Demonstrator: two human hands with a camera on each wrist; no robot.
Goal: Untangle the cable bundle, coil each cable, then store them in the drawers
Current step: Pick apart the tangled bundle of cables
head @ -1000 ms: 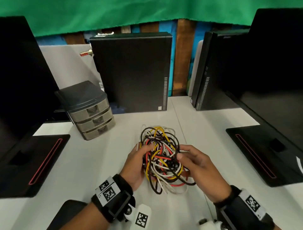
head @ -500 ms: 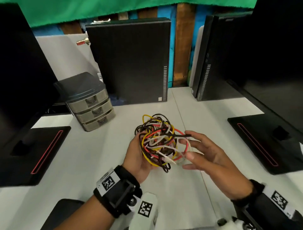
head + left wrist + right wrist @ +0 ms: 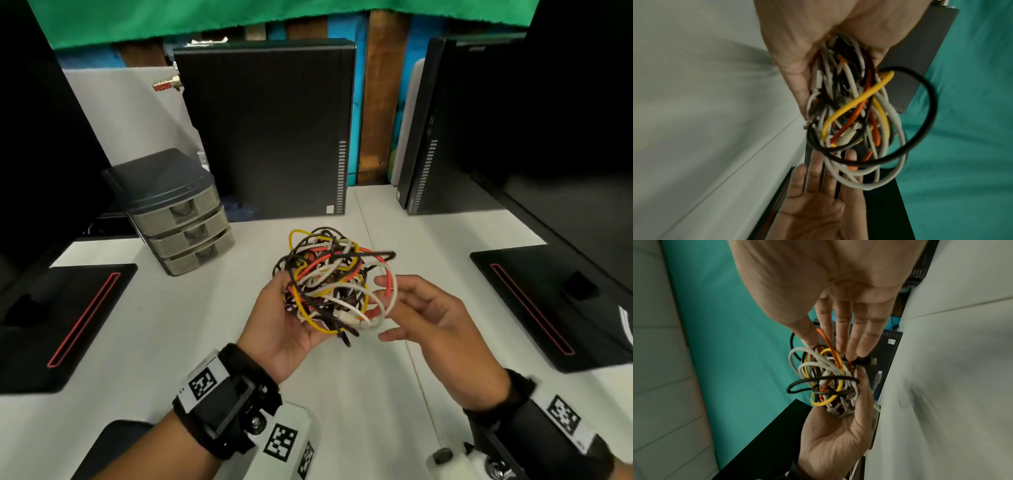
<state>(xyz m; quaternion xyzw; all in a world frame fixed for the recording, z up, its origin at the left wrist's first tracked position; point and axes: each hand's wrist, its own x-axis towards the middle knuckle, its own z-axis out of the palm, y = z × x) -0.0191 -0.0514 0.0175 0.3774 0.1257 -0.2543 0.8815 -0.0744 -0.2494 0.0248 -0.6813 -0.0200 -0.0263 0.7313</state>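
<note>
A tangled cable bundle (image 3: 334, 284) of black, white, yellow and orange-red cables sits raised above the white desk (image 3: 205, 342). My left hand (image 3: 287, 311) cups it from below and the left, fingers curled round it. My right hand (image 3: 394, 308) is at the bundle's right side with straight, spread fingers whose tips touch the outer white loops. The left wrist view shows the bundle (image 3: 855, 116) in the left palm (image 3: 818, 48), with the right hand (image 3: 824, 186) flat beyond it. In the right wrist view the fingertips (image 3: 849, 352) meet the bundle (image 3: 826, 379). The grey three-drawer unit (image 3: 185, 219) stands shut at the back left.
A black computer tower (image 3: 270, 130) stands upright behind the bundle, and a second tower (image 3: 431, 137) at the back right. Black monitor stands with red stripes lie on the left (image 3: 58, 322) and right (image 3: 555, 301) of the desk. Dark monitors flank both sides.
My left hand has lifted the bundle off the desk. The right hand let go, opened, and now its fingertips are back against the bundle's right side.
</note>
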